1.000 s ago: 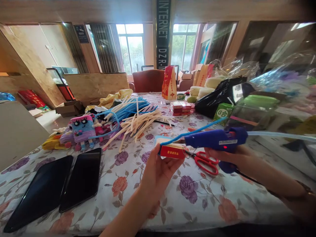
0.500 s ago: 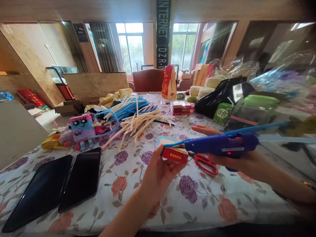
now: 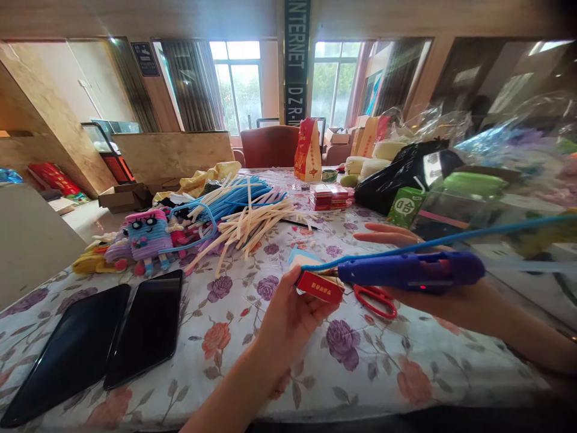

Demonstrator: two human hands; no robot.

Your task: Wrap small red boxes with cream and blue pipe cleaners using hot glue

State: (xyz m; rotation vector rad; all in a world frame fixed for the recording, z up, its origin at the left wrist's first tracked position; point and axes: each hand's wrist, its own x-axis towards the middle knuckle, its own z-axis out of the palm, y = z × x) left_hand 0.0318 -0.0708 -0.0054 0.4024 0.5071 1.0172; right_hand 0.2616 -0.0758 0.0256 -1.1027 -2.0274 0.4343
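Observation:
My left hand (image 3: 293, 313) is closed round a small red box (image 3: 321, 287) with gold lettering, held above the table. A blue pipe cleaner (image 3: 433, 242) has one end under my left thumb at the box's upper edge; its long free end runs out to the right. My right hand (image 3: 433, 300) grips a blue glue gun (image 3: 406, 270) with a lit red light. The gun's nozzle points left, close to the box's upper edge; whether it touches is unclear. Red-handled scissors (image 3: 376, 300) lie on the table below the gun.
A pile of cream and blue pipe cleaners (image 3: 252, 225) lies beyond my left hand. Left of it sits a fuzzy blue and pink doll (image 3: 148, 234). Two black tablets (image 3: 146, 331) lie at the left. Further back are stacked red boxes (image 3: 328, 197) and a black bag (image 3: 401, 174).
The glue gun has shifted slightly right and its nozzle has drawn back along the box. The pipe cleaner's free end has swung nearer, reaching the right edge. The box is tilted slightly differently.

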